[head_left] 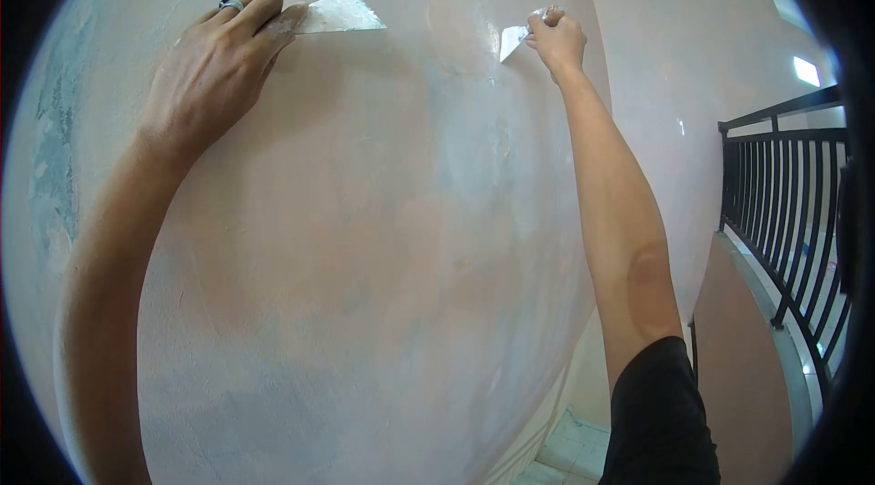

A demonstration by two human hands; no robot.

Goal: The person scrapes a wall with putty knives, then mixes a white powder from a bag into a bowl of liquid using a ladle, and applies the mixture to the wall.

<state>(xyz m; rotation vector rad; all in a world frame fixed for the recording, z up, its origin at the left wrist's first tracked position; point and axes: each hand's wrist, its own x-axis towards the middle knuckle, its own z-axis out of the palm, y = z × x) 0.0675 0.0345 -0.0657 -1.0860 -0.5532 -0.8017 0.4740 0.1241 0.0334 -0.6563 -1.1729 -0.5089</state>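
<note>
My left hand (214, 66), with a ring on one finger, is closed around a putty knife (342, 15) at the upper left. Its wide blade points right and carries whitish smears. My right hand (558, 40) is farther off at the upper right, gripping a second putty knife (513, 41). That blade points down and left, with its edge at or very near the wall (365, 230), beside a pale, wet-looking patch. The wall surface is patchy pink, grey and white. My fingers hide most of both handles.
A black metal railing (784, 184) runs along the right side above a ledge (752, 339). Light tiled steps (574, 444) lie below, near my right sleeve. A wall corner stands just beyond my right hand. Rough blue-grey patches (56, 139) mark the far left.
</note>
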